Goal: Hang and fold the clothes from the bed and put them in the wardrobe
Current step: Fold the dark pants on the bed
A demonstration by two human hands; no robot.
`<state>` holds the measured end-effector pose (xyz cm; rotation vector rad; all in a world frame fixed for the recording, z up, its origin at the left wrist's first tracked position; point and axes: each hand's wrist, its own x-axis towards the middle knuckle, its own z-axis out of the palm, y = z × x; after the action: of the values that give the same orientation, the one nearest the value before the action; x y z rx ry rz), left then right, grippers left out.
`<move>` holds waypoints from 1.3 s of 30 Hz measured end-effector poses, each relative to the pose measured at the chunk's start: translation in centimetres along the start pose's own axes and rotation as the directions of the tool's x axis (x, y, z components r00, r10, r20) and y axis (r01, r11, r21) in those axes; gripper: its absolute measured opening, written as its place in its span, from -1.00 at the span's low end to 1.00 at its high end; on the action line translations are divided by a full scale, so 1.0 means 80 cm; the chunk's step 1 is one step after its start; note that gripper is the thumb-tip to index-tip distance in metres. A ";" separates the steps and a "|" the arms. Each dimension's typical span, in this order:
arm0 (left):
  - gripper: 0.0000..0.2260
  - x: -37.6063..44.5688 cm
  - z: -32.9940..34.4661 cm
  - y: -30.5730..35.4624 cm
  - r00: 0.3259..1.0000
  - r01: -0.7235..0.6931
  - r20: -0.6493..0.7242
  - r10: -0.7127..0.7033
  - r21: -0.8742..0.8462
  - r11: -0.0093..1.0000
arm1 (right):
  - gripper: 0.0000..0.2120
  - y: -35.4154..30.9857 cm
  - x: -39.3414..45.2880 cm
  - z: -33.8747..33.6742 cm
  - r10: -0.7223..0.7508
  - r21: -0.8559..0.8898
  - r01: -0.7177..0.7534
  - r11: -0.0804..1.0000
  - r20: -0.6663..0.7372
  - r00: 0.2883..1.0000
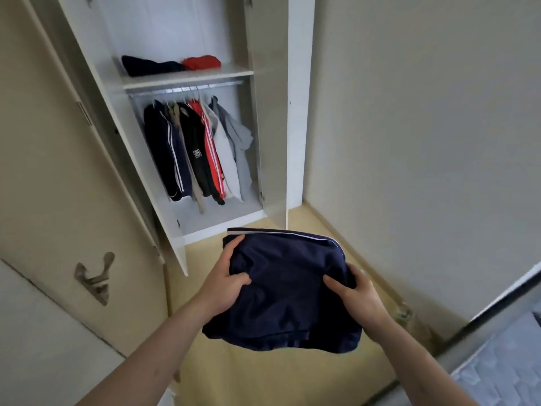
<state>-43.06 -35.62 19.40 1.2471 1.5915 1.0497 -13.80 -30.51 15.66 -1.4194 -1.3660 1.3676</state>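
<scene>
A folded navy garment [288, 291] is clamped at opposite edges by the left hand [227, 281] and right hand [355, 291], kept flat for the wardrobe shelf [187, 79].

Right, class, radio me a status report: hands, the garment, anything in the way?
Left hand and right hand both grip the folded navy garment. Held facing the open wardrobe. Shelf holds two folded items. Path looks clear.

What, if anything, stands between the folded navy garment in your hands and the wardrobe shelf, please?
Nothing visible does. Both doors are open, and the folded navy garment, held by the left hand and right hand, faces the shelf, where navy and red folded clothes leave bare space in front.
</scene>
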 end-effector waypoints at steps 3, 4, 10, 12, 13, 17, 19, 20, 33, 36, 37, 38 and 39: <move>-0.25 0.051 -0.030 0.017 0.998 -0.033 -0.051 0.033 -0.001 0.999 | -0.55 -0.039 0.059 0.019 -0.046 -0.008 0.046 0.999 0.024 0.999; -0.24 0.068 -0.039 0.022 0.997 -0.039 -0.063 0.039 -0.003 0.999 | -0.51 -0.052 0.080 0.025 -0.055 -0.007 0.055 0.998 0.036 0.998; -0.26 0.187 -0.094 0.048 0.987 -0.061 -0.146 0.061 0.005 0.998 | -0.57 -0.119 0.222 0.061 -0.106 -0.005 0.108 0.994 0.121 0.987; -0.27 0.233 -0.110 0.060 0.983 -0.064 -0.174 0.061 -0.009 0.998 | -0.62 -0.141 0.274 0.071 -0.136 -0.005 0.138 0.990 0.141 0.981; -0.27 0.256 -0.116 0.067 0.980 -0.062 -0.190 0.058 -0.016 0.998 | -0.66 -0.152 0.300 0.076 -0.153 -0.002 0.155 0.988 0.149 0.977; -0.28 0.344 -0.136 0.100 0.969 -0.042 -0.245 0.039 -0.009 0.999 | -0.74 -0.195 0.401 0.084 -0.187 0.010 0.188 0.982 0.185 0.965; -0.28 0.386 -0.149 0.116 0.962 -0.052 -0.270 0.048 -0.008 0.999 | -0.72 -0.221 0.451 0.088 -0.198 0.020 0.199 0.980 0.211 0.957; -0.28 0.405 -0.156 0.124 0.958 -0.058 -0.283 0.054 -0.006 0.998 | -0.71 -0.235 0.475 0.091 -0.206 0.025 0.205 0.978 0.227 0.952; -0.29 0.602 -0.300 0.189 0.890 -0.125 -0.439 0.122 0.023 0.992 | -0.66 -0.397 0.706 0.208 -0.319 0.049 0.321 0.946 0.330 0.889; -0.31 0.657 -0.345 0.199 0.880 -0.133 -0.457 0.129 0.023 0.991 | -0.61 -0.436 0.763 0.248 -0.332 0.047 0.337 0.940 0.336 0.881; -0.32 0.676 -0.361 0.202 0.876 -0.140 -0.462 0.134 0.022 0.990 | -0.57 -0.450 0.782 0.263 -0.338 0.040 0.345 0.938 0.332 0.881; -0.33 0.695 -0.378 0.203 0.873 -0.151 -0.467 0.141 0.017 0.988 | -0.55 -0.464 0.801 0.278 -0.345 0.034 0.354 0.935 0.325 0.880; -0.33 0.714 -0.395 0.204 0.870 -0.162 -0.470 0.148 0.011 0.987 | -0.55 -0.477 0.819 0.293 -0.355 0.030 0.365 0.931 0.316 0.880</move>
<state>-77.28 19.35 37.79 1.1713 1.8451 1.5657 -52.54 35.88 35.35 -0.9199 -1.7625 1.3625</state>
